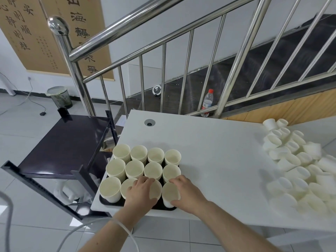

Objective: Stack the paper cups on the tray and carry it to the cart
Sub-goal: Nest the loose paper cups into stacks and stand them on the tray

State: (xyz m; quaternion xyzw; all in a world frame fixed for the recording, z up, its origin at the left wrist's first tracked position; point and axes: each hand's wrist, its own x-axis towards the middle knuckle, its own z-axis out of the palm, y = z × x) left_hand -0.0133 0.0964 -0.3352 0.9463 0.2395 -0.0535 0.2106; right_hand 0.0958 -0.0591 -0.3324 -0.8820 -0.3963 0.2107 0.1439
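Note:
A black tray [104,201] sits on the near left corner of the white table [218,151]. It is filled with several upright stacks of cream paper cups [134,169] in rows. My left hand [141,192] grips a cup stack [156,190] in the front row. My right hand [187,193] wraps around the front right cup stack [170,194]. A pile of loose paper cups [300,170] lies on the table's right side. The dark cart [63,144] stands left of the table, its top shelf bare.
A steel stair railing [163,57] rises behind the table. A plastic bottle [207,102] stands on the stairs. A waste bin [59,97] is on the tiled floor at far left. A white cable [125,231] loops over my left wrist.

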